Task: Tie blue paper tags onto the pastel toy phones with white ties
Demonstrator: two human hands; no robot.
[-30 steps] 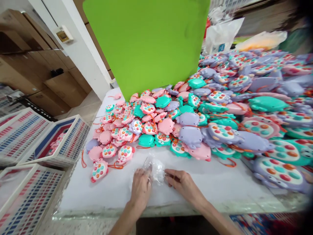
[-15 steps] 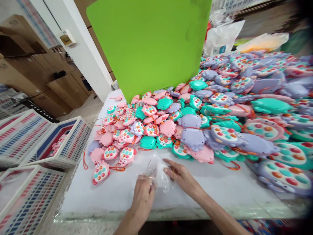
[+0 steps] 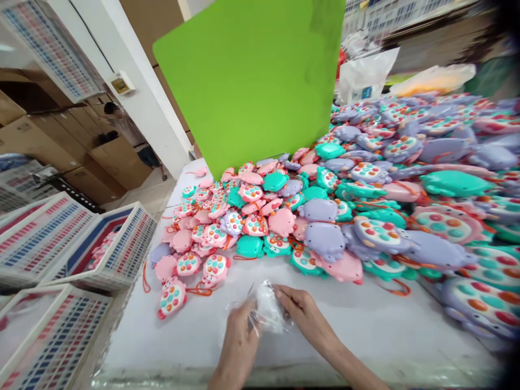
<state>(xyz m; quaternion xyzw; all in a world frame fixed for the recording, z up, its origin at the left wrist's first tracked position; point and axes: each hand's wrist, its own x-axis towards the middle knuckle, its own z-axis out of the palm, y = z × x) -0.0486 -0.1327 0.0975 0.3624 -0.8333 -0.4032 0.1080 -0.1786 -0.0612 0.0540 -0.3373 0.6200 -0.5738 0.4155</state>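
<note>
At 9 o'clock the striped baskets [image 3: 122,238] stand beside the tabletop [image 3: 365,325]. Like everything else, they sit slightly lower in view than half a second ago, because the camera has tipped upward. A loose pink toy [image 3: 173,297] lies at 10 o'clock of the left hand [image 3: 239,341], apart from it, just as far off as before. That hand's grip is closed on the left side of the clear plastic bag [image 3: 268,315]. The bag stays crumpled between both hands, low over the tabletop near its front edge. The right hand [image 3: 304,313] pinches the bag's upper right edge, fingers now curled where they were stretched out earlier. From 12 to 3 o'clock, the heap of toys [image 3: 365,206] lies unchanged.
</note>
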